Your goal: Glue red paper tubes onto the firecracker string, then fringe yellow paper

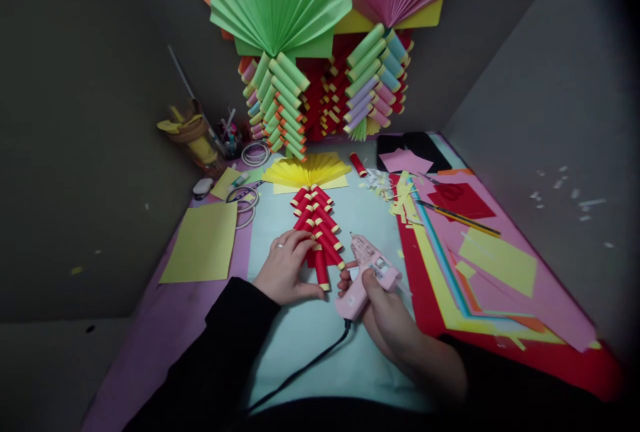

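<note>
Looks like a gluing step, steadiness needed: red rolls (321, 271) below the yellow fan (307, 171) are touched by the left hand (284, 271), fingers slightly spread, while the glue gun (356, 295) is gripped in the right hand (393, 322), fingers curled.

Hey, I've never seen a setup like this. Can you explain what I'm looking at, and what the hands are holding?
There is no robot here, just a person's bare hands. The single picture comes from a camera worn on the head, looking forward and down. The left hand rests on red paper rolls with yellow ends, below a yellow pleated fan. The right hand holds a pink glue gun with a black cord. On the table lie a yellow sheet at left and layered coloured paper at right. Behind hang finished-looking paper decorations.
</note>
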### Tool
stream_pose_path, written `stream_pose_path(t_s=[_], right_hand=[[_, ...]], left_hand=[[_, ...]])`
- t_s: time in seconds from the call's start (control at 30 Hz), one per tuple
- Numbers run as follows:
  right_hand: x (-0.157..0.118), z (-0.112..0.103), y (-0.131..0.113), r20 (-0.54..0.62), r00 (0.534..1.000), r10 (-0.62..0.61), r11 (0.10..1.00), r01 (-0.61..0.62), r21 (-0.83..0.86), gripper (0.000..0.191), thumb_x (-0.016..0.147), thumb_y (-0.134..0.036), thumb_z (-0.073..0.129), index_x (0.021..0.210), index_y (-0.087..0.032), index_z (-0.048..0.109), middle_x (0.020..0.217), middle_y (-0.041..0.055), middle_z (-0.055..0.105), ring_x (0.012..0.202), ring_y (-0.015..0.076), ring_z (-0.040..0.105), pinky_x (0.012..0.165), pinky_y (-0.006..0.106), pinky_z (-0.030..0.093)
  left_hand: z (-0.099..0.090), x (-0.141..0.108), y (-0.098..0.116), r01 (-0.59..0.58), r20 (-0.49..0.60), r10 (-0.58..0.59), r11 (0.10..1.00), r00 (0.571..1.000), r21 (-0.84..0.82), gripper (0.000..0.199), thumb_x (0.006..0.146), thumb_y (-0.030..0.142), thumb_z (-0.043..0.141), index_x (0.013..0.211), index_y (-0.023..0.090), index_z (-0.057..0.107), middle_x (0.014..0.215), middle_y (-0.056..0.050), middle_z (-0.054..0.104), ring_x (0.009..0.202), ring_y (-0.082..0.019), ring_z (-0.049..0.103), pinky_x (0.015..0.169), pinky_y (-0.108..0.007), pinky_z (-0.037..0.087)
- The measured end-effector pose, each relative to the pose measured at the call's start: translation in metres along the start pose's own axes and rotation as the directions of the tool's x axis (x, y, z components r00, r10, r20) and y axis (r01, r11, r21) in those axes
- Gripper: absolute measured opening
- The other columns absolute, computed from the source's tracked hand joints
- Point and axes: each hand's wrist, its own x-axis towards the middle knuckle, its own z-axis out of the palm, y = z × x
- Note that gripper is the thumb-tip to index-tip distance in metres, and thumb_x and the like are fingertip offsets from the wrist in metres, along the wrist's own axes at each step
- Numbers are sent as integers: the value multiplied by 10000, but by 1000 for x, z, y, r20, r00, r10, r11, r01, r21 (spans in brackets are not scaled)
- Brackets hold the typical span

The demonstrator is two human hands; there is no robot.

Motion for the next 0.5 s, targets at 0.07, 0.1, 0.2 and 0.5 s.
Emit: stream_pose_path(t_s=[0.07, 0.1, 0.2, 0.5], right_hand=[[0, -1, 1, 0, 1000, -3, 1000, 3, -1, 489, 585, -559, 788, 882, -206, 625, 740, 30, 673, 781, 245, 635, 680, 383, 495], [1, -2, 2, 2, 1000, -6, 1000, 6, 3, 484, 596, -552, 785, 895, -207, 622, 750, 29, 677, 758, 237, 634, 677, 384, 496], [2, -5, 4, 14, 1000, -21, 1000, 20, 23, 465, 633, -525, 771, 939, -216, 606, 776, 28, 688, 716, 221, 632, 665, 378, 498], [0, -9, 7, 14, 998, -60, 998, 59, 21, 459, 703, -535, 709, 1026, -227, 598, 838, 38, 697, 730, 213, 628, 641, 352, 502]], left_hand=[[-2, 0, 1, -10, -27, 9, 1000, 1000, -16, 863, 584, 713, 693, 1243, 194, 493, 1259, -163, 510, 1177, -356, 459, 977, -537, 357], [-4, -1, 1, -10, -64, 8, 1000, 998, -26, 769, 647, 653, 693, 1232, 193, 500, 1254, -158, 512, 1173, -341, 468, 974, -524, 368], [-9, -2, -1, 46, -315, -62, 997, 947, -58, 300, 848, 338, 595, 1105, 188, 556, 1124, -117, 567, 1070, -248, 533, 910, -424, 438], [-7, -9, -21, 392, -536, -539, 842, 650, -370, 153, 897, 281, 479, 907, 178, 592, 745, -3, 597, 621, -119, 541, 582, -242, 434]])
